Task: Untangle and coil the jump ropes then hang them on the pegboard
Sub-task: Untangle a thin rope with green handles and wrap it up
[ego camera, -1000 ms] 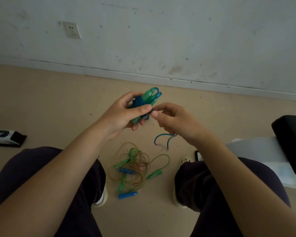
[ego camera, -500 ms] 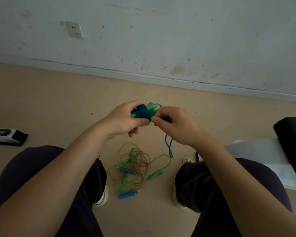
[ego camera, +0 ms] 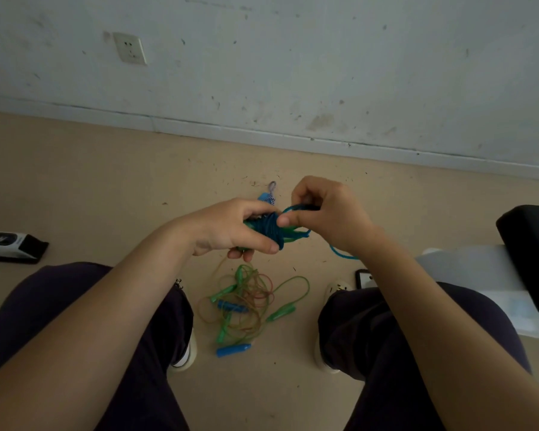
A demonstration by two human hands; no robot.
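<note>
**One head-worn camera, looking down past the knees**

There was a single view, taken by a wide-angle camera worn on the person's head. It faced forward and steeply down, so the forearms entered from the bottom corners and met near the middle, close to the lens. The left hand (ego camera: 231,227) and right hand (ego camera: 327,213) sat just above centre. Below them the floor (ego camera: 91,188) lay farther off, seen between two dark-trousered knees. The upper third took in the wall (ego camera: 324,57) and its skirting, which curved with the lens. With only one view, no part of the scene was shared between cameras.
</note>
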